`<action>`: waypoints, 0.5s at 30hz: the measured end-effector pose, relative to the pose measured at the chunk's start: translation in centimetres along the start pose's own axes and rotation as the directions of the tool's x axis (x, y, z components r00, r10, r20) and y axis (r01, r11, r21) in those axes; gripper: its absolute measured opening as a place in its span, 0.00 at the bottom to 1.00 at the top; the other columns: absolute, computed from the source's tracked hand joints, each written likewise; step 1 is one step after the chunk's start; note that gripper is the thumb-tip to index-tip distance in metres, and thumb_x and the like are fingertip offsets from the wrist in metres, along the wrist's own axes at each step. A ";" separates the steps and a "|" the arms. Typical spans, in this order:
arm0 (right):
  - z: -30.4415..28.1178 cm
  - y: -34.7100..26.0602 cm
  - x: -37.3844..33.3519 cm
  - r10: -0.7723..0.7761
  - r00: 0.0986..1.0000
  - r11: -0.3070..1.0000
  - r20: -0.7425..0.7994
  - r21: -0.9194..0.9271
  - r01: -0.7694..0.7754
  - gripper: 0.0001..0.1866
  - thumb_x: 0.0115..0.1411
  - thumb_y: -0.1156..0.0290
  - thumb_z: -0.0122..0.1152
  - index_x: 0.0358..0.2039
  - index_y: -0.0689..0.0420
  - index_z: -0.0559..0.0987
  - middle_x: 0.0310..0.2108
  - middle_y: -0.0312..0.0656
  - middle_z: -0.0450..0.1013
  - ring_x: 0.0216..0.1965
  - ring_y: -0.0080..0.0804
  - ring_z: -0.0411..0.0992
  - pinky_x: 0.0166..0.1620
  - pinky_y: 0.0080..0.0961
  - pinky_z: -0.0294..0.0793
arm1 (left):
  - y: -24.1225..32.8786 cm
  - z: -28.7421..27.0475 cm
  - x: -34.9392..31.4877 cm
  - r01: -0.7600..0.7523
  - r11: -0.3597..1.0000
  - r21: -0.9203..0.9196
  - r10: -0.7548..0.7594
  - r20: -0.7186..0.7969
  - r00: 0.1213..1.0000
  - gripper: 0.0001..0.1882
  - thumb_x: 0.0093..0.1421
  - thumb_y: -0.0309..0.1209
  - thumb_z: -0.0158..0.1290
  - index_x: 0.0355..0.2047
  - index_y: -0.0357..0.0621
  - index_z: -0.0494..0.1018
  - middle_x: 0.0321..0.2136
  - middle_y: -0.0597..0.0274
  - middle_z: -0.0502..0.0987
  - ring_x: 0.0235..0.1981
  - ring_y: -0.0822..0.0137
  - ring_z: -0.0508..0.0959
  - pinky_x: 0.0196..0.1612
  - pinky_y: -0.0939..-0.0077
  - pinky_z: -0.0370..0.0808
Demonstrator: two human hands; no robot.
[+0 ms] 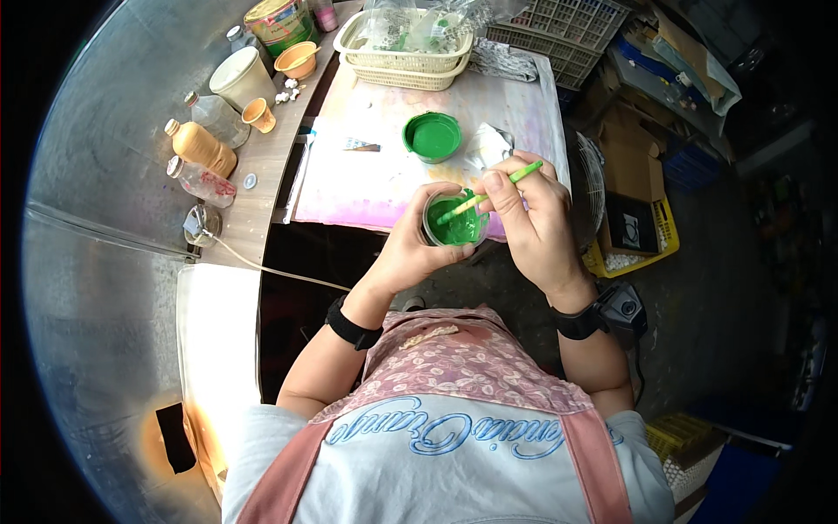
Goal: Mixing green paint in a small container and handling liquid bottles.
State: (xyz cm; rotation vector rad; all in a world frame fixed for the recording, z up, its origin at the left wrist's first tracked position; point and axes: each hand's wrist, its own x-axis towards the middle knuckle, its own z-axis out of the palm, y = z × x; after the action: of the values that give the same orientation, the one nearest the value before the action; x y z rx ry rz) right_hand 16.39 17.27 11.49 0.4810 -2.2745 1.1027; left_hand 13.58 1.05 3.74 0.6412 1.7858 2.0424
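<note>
In front of my body, above the near edge of the table, my left hand (408,249) is wrapped round a small clear cup (429,230). Green paint (465,230) coats its inside. Between thumb and fingers my right hand (537,223) grips a thin green-smeared stick (528,170), slanted with its lower end in the cup. Whether that end carries bristles is hidden by the paint. Beyond the cup, a round green tub (434,137) with green paint inside stands on the paint-stained table sheet (340,188). A crumpled white cloth or tissue (491,145) lies beside it.
Cream plastic baskets (403,77) holding clear bags stand at the far side. On the left ledge are bottles (202,148), a white bucket (242,79) and orange cups (258,114). A cord (279,272) runs from a jar. Crates (563,44) are stacked at the far right.
</note>
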 end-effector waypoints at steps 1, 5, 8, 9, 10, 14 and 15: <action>-0.1 0.1 0.2 -0.010 1.000 1.000 0.008 0.001 0.010 0.09 0.61 0.71 0.48 0.26 0.60 0.73 0.19 0.39 0.72 0.23 0.37 0.70 0.45 0.33 0.62 | 0.2 0.0 0.0 -0.012 0.999 0.034 0.012 -0.007 1.000 0.37 0.41 0.26 0.64 0.51 0.41 0.59 0.46 0.58 0.67 0.50 0.67 0.66 0.54 0.72 0.62; -0.7 0.3 0.5 0.009 0.999 0.996 -0.040 -0.092 -0.012 0.09 0.61 0.71 0.48 0.26 0.59 0.72 0.18 0.39 0.71 0.22 0.37 0.70 0.44 0.33 0.62 | 0.8 0.1 -0.2 -0.034 0.994 0.100 0.037 -0.028 0.999 0.36 0.42 0.25 0.64 0.51 0.40 0.59 0.46 0.57 0.67 0.50 0.67 0.66 0.54 0.72 0.63; -0.8 -0.3 -0.1 0.044 0.999 0.999 0.009 -0.016 -0.043 0.08 0.61 0.71 0.48 0.27 0.59 0.72 0.16 0.38 0.70 0.21 0.38 0.69 0.44 0.34 0.63 | 0.5 0.2 -0.3 -0.023 0.995 0.096 0.028 -0.046 0.999 0.38 0.41 0.26 0.66 0.52 0.40 0.59 0.45 0.59 0.67 0.49 0.68 0.67 0.53 0.73 0.63; -0.5 -0.1 -0.4 0.026 1.000 1.000 0.000 0.013 -0.026 0.08 0.61 0.71 0.48 0.27 0.59 0.73 0.17 0.39 0.71 0.22 0.38 0.69 0.44 0.34 0.62 | 0.4 0.3 -0.4 -0.018 0.995 0.094 0.023 -0.054 0.998 0.39 0.40 0.27 0.67 0.52 0.40 0.59 0.45 0.60 0.68 0.49 0.69 0.67 0.53 0.73 0.64; -0.1 0.2 -0.6 0.010 1.000 0.999 -0.010 0.040 -0.010 0.08 0.61 0.70 0.48 0.28 0.59 0.73 0.17 0.39 0.71 0.22 0.38 0.69 0.44 0.35 0.62 | 0.5 0.3 -0.5 -0.003 0.998 0.069 0.007 -0.062 0.998 0.39 0.40 0.27 0.67 0.52 0.40 0.58 0.45 0.59 0.67 0.49 0.69 0.67 0.53 0.73 0.64; -1.1 0.0 -1.0 0.128 0.990 0.976 -0.060 0.185 -0.115 0.10 0.61 0.70 0.48 0.27 0.61 0.74 0.22 0.43 0.72 0.23 0.38 0.70 0.41 0.31 0.65 | 0.5 0.7 -1.0 0.017 0.999 0.032 -0.014 -0.096 0.995 0.41 0.40 0.27 0.67 0.53 0.40 0.57 0.46 0.58 0.67 0.50 0.68 0.66 0.54 0.72 0.63; -1.6 0.1 -1.0 0.154 0.984 0.968 -0.089 0.214 -0.132 0.11 0.62 0.70 0.48 0.26 0.62 0.73 0.22 0.43 0.71 0.23 0.37 0.70 0.39 0.30 0.66 | 0.5 0.9 -1.0 0.013 0.999 0.037 -0.009 -0.106 0.994 0.41 0.40 0.27 0.67 0.53 0.40 0.57 0.47 0.58 0.66 0.50 0.67 0.66 0.54 0.72 0.63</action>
State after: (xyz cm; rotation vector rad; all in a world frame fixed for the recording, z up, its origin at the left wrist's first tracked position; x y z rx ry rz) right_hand 17.66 18.62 11.62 0.3338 -2.1398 1.4132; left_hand 14.89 1.20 4.19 0.5422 1.8869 2.0749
